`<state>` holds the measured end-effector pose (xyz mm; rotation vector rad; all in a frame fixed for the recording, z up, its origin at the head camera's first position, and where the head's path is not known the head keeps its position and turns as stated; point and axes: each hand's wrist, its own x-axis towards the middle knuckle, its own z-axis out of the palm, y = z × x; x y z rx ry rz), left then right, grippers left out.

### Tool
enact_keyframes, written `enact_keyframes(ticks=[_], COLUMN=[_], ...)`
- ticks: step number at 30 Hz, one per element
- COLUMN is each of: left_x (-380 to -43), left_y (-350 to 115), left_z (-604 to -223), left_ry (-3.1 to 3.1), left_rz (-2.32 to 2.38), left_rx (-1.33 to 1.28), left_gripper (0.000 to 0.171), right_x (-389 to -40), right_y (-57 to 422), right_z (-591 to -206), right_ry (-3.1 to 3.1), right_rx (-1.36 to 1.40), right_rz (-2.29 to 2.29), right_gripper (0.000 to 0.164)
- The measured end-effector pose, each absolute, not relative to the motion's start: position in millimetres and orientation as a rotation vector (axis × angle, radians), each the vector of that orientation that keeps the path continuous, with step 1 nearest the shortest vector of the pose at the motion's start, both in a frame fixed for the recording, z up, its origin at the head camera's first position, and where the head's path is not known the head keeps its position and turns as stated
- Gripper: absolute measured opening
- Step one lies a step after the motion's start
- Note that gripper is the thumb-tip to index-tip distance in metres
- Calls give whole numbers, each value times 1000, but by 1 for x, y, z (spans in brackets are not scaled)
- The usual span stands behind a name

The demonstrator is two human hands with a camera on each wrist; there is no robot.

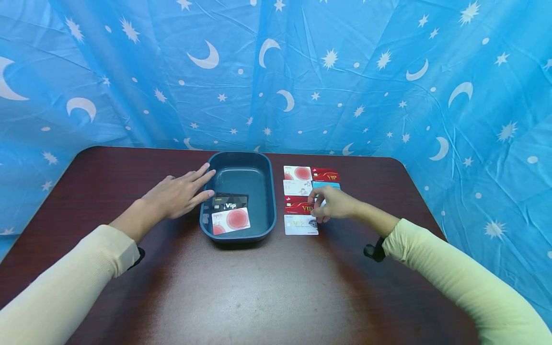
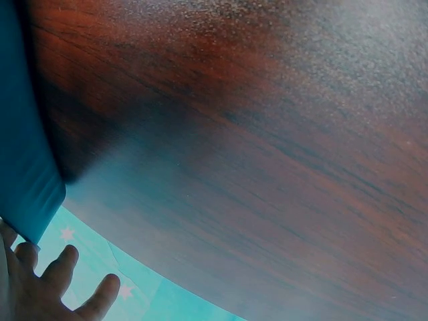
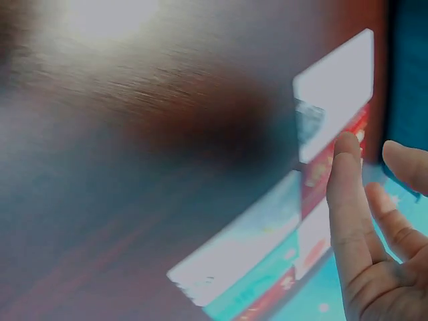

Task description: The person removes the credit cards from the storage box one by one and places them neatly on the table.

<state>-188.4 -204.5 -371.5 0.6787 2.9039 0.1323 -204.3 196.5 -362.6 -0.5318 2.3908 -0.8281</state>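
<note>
My left hand (image 1: 183,191) rests with its fingers spread at the left rim of a dark blue tray (image 1: 270,182). Inside the tray lie a black Vip card (image 1: 230,206) and, overlapping it, a white card with a red circle (image 1: 233,220). To the tray's right, my right hand (image 1: 334,203) is over two columns of cards, fingers bent, with space between thumb and fingers in the right wrist view. Its fingertips are close over a red VIP card (image 1: 297,205), above a white VIP card (image 1: 297,225). Part of a white card (image 3: 244,237) is hidden by this hand in the head view.
Farther back in the columns are another red-circle card (image 1: 297,173), a pale card (image 1: 297,187), a red VIP card (image 1: 325,174) and a blue card (image 1: 326,184). Everything stands on a dark brown table (image 1: 258,292), with a blue star-and-moon curtain (image 1: 302,72) behind.
</note>
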Motion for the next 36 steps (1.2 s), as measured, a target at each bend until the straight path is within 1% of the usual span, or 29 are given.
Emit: enact_keyframes(ticks=[7, 15, 19, 26, 32, 36], left_x=[-187, -187, -187, -187, -187, -188], left_y=[-204, -205, -205, -205, -205, -204], left_z=[-371, -371, -371, -370, -369, -370], left_ry=[2902, 2898, 2902, 2909, 2902, 2901], left_rz=[134, 143, 141, 141, 154, 147], left_rx=[681, 672, 680, 681, 667, 662], left_gripper=[68, 69, 68, 69, 69, 69], right_x=[-213, -220, -222, -224, -225, -225], right_y=[175, 144, 129, 106, 87, 76], right_z=[-343, -323, -318, -320, -325, -328], right_ry=[2415, 2397, 2346, 2244, 2163, 2138], right_rx=[-558, -597, -583, -546, -513, -464], right_rz=[-870, -986, -1076, -1141, -1074, -1004], right_gripper=[36, 26, 29, 33, 46, 47])
